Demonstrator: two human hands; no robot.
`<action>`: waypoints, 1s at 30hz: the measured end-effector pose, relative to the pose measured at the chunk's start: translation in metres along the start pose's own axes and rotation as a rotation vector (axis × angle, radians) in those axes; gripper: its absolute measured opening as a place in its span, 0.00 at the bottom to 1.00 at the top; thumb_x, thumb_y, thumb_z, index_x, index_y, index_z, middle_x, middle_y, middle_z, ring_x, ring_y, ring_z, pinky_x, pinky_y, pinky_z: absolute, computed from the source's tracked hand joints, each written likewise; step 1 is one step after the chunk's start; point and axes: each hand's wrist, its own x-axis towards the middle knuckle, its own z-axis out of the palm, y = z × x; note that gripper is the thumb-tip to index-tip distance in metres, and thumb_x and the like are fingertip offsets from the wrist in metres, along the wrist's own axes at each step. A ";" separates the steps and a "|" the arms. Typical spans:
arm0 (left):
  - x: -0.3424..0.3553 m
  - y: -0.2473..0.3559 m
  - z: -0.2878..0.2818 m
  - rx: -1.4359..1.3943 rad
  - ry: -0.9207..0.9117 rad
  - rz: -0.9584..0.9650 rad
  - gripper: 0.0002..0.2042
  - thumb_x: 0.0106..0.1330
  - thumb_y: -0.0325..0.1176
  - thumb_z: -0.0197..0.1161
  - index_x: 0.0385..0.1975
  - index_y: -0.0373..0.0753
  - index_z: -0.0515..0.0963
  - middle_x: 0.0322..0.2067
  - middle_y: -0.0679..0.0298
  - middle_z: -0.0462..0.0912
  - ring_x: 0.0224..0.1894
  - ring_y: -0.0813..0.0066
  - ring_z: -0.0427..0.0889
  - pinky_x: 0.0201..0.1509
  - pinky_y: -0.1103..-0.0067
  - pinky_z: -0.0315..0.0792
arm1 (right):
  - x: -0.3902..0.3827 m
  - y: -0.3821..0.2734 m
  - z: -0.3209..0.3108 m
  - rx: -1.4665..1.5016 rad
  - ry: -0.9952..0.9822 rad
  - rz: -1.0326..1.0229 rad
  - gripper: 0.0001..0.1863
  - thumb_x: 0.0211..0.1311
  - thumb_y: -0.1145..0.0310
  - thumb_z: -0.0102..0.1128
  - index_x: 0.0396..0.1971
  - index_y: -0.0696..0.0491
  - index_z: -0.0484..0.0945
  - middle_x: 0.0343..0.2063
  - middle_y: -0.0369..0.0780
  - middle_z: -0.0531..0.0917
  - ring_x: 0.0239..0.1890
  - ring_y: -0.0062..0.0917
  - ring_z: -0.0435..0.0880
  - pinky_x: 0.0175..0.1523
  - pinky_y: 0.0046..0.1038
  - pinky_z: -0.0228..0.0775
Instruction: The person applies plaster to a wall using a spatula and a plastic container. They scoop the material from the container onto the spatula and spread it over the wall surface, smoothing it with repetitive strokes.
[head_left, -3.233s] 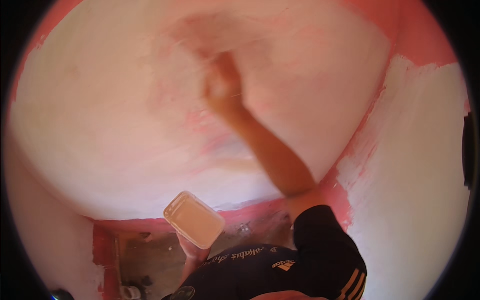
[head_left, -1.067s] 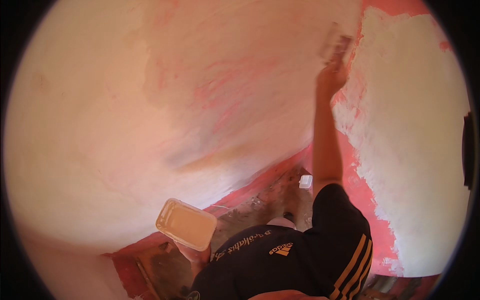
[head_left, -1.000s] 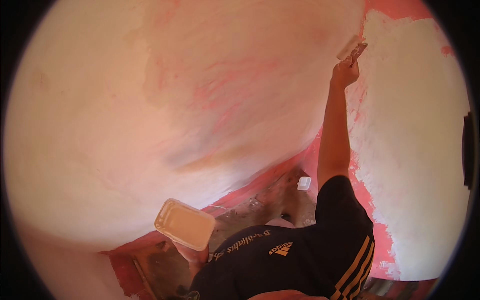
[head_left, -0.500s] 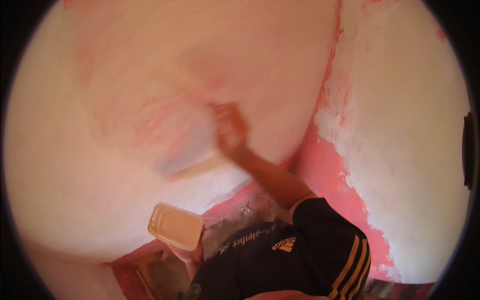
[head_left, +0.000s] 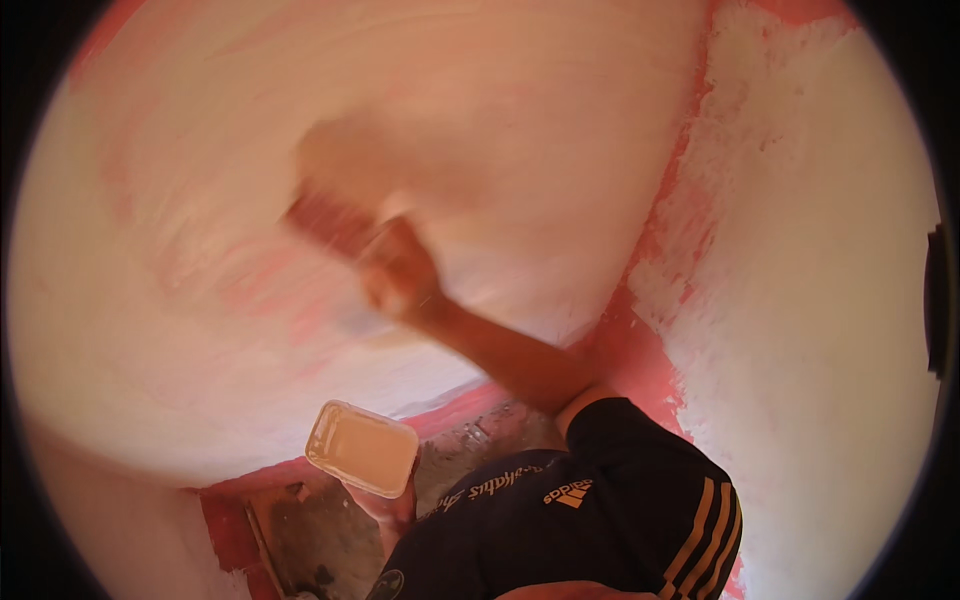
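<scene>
My right hand (head_left: 398, 268) is closed on a flat application tool (head_left: 325, 215), smeared by motion, over the large wall (head_left: 200, 300) in front of me, which carries a whitish, streaky coat with pink showing through. I cannot make out whether the tool touches the surface. Low in the view my left hand (head_left: 385, 508) supports a shallow rectangular plastic tub (head_left: 360, 448) from underneath, filled with a smooth pale cream substance. My dark short-sleeved shirt fills the bottom centre.
A side wall (head_left: 800, 300) meets the large wall at my right, with a ragged pink band (head_left: 630, 330) along the corner. Below, a dirty floor (head_left: 320, 535) shows beside a pink skirting strip (head_left: 225, 530). A dark shape (head_left: 936, 300) sits at the right rim.
My right hand and tool have swept from the upper right corner leftwards and down to the wall's middle, continuing left over the last half second. The tub stays low in my left hand.
</scene>
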 end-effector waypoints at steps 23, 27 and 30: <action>-0.079 -0.108 0.139 -0.221 0.242 -0.121 0.24 0.71 0.58 0.50 0.52 0.44 0.73 0.43 0.62 0.78 0.41 0.57 0.80 0.37 0.59 0.78 | 0.119 0.068 -0.155 0.048 -0.226 -0.014 0.18 0.49 0.88 0.55 0.42 0.59 0.80 0.39 0.46 0.82 0.38 0.43 0.79 0.45 0.43 0.73; -0.076 -0.127 0.116 -0.327 0.216 -0.132 0.25 0.71 0.58 0.50 0.53 0.43 0.73 0.44 0.61 0.78 0.43 0.56 0.80 0.39 0.59 0.78 | 0.130 0.143 -0.247 -0.186 0.317 -0.078 0.09 0.49 0.86 0.53 0.29 0.57 0.75 0.31 0.46 0.80 0.37 0.41 0.81 0.41 0.35 0.74; -0.078 -0.133 0.125 -0.246 0.270 -0.067 0.25 0.72 0.57 0.49 0.54 0.43 0.72 0.44 0.62 0.79 0.44 0.56 0.80 0.41 0.58 0.78 | 0.139 0.229 -0.367 -0.808 0.609 0.135 0.07 0.63 0.75 0.55 0.27 0.60 0.78 0.24 0.48 0.79 0.27 0.40 0.79 0.36 0.36 0.73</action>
